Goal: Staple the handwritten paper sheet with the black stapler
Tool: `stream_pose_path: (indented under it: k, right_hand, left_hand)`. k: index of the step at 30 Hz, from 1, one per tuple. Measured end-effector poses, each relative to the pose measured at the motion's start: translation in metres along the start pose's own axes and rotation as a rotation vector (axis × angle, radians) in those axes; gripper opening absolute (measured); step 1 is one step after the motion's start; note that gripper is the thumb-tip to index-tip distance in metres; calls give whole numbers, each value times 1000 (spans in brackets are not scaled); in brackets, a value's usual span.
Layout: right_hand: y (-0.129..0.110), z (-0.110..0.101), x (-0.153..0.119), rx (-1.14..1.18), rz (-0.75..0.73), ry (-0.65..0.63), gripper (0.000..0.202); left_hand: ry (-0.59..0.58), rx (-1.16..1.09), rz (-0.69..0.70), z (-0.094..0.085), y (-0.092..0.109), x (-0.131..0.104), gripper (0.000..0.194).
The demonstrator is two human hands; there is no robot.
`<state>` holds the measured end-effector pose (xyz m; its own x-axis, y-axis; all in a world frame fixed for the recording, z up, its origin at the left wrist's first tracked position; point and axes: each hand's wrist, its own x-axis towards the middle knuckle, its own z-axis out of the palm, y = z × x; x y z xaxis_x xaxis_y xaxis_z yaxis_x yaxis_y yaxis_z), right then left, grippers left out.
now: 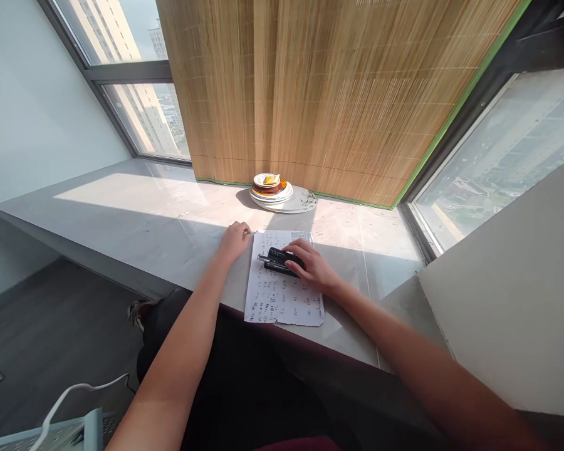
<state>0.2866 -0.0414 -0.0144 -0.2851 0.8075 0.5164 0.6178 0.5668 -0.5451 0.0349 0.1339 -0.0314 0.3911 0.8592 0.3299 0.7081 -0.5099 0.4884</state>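
Observation:
A white sheet of paper (263, 307) covered in handwriting lies on the pale tiled sill. On it rests a black stapler (280, 257), opened toward the left with its metal part showing between two black arms. My right hand (310, 266) grips the stapler's right end, thumb on the near side and fingers over the far side. Just off the paper's upper left corner, my left hand (235, 241) rests on the sill with curled fingers. Something small may be pinched at its fingertips, too small to name.
Behind the paper, a stack of plates (269, 199) stands on an oval white platter (305, 200), close to the bamboo blind (310, 94). A wall juts in at the right. At lower left are a white cable (75, 388) and a pale perforated basket (91, 429).

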Motion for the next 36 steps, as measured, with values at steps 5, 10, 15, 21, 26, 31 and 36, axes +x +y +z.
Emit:
stream_pose_path:
  k: [5, 10, 15, 21, 26, 31, 36]
  right_hand:
    - [5, 10, -3, -26, 12, -80, 47]
    - [16, 15, -7, -8, 10, -42, 47]
    - [20, 14, -6, 3, 88, 43, 45]
    - [21, 12, -5, 24, 124, 69, 44]
    - [22, 12, -4, 20, 121, 54, 42]
    - [22, 11, -4, 17, 129, 51, 42]
    - [21, 11, -3, 25, 143, 44, 42]
  left_hand:
    - [115, -419, -132, -3, 13, -2, 5]
    - [126, -958, -264, -10, 30, -8, 21]
    - [39, -1397, -383, -17, 31, -10, 27]
    - [-37, -1455, -403, -18, 35, -12, 26]
    - [-91, -1466, -338, -22, 39, -14, 36]
    - [-68, -1246, -255, -24, 44, -15, 40]
    - [-80, -1139, -267, -19, 40, -15, 40]
